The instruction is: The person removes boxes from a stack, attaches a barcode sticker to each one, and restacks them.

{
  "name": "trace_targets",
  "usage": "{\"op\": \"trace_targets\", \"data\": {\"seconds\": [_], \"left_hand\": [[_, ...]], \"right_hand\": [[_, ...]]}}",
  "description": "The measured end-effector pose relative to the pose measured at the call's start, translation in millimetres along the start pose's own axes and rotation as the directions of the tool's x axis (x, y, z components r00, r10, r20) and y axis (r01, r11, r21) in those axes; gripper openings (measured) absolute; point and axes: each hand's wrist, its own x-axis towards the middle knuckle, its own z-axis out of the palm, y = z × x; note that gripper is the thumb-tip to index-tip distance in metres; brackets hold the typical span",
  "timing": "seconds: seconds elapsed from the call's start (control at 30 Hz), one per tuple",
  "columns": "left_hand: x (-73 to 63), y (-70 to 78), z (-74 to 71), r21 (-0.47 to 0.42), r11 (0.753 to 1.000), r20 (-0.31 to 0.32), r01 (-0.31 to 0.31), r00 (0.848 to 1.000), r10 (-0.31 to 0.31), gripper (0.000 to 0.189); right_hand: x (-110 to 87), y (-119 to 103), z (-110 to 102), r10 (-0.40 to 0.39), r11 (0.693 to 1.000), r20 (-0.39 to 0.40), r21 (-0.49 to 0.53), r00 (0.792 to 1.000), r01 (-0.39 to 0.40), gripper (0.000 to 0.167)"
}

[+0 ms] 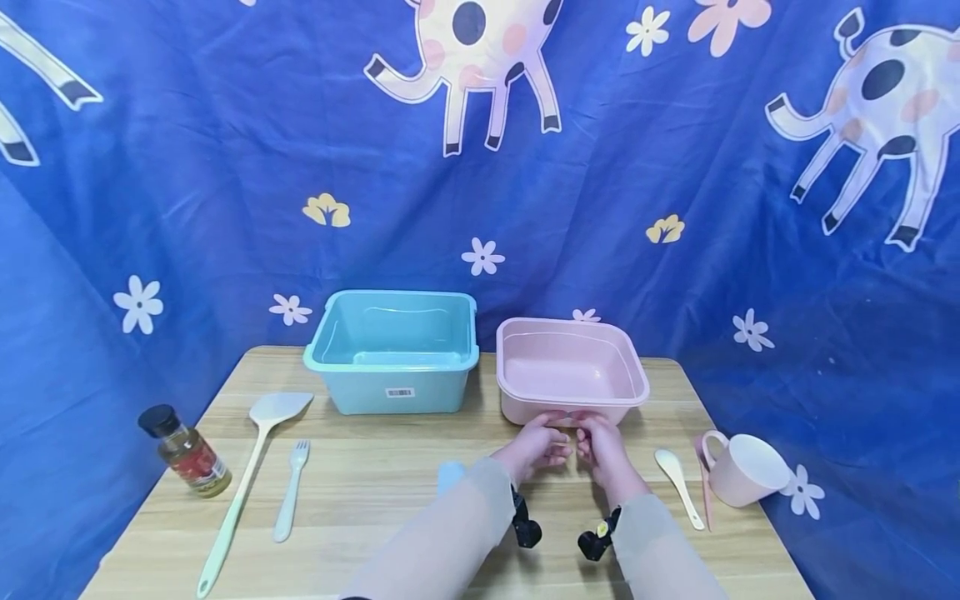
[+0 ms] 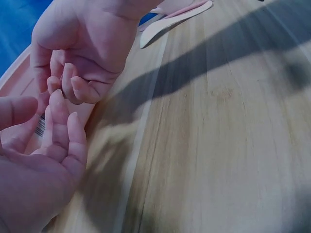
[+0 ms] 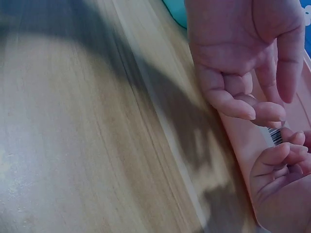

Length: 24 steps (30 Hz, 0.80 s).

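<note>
A pink basin [image 1: 570,408] stands at the back right of the table. Both hands are at its front wall, beside a white barcode label [image 3: 275,136]. My left hand [image 1: 536,448] has its index finger extended toward the wall, the other fingers loosely bent. Opposite it, my right hand [image 1: 602,450] likewise reaches to the wall with relaxed, partly bent fingers. In the left wrist view the left hand [image 2: 43,150] and right hand [image 2: 90,48] nearly meet at the fingertips. No object shows in either palm. Whether the fingertips press the label is hidden.
A light blue basin [image 1: 397,392] stands to the left. Leftward lie a spatula [image 1: 247,475], a fork [image 1: 291,492] and a tilted, black-capped bottle [image 1: 187,454]. On the right are a white spoon [image 1: 678,487], a thin pink utensil [image 1: 707,496] and a mug [image 1: 746,471]. A light-blue item [image 1: 450,475] is partly hidden by the left sleeve.
</note>
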Motion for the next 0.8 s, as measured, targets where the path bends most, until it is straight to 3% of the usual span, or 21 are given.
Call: {"op": "trace_targets", "data": {"seconds": [0.1, 0.27, 0.53, 0.63, 0.8], "left_hand": [[0.5, -2.3, -1.0, -0.001, 1.0, 0.003, 0.003, 1.0, -0.003, 0.053], [2.3, -7.0, -2.2, -0.007, 1.0, 0.017, 0.008, 1.0, -0.008, 0.055], [1.4, -8.8, -7.1, 0.004, 0.999, 0.017, 0.052, 0.999, -0.052, 0.052], [-1.7, -7.2, -10.9, 0.036, 0.994, -0.025, 0.102, 0.995, -0.101, 0.041], [-10.1, 5.3, -28.1, 0.041, 0.985, -0.172, 0.167, 0.972, -0.158, 0.025]], "right_hand": [[0.2, 0, 0, 0.026, 1.0, -0.001, -0.006, 1.0, -0.026, 0.01], [4.6, 0, 0, 0.134, 0.99, -0.085, -0.025, 0.987, -0.137, 0.017], [4.5, 0, -1, 0.181, 0.983, -0.059, -0.011, 0.982, -0.182, 0.017], [2.3, -2, -4, 0.202, 0.979, -0.112, -0.015, 0.973, -0.205, 0.011], [-3.5, -17, -19, 0.216, 0.974, -0.286, -0.006, 0.934, -0.227, 0.014]]}}
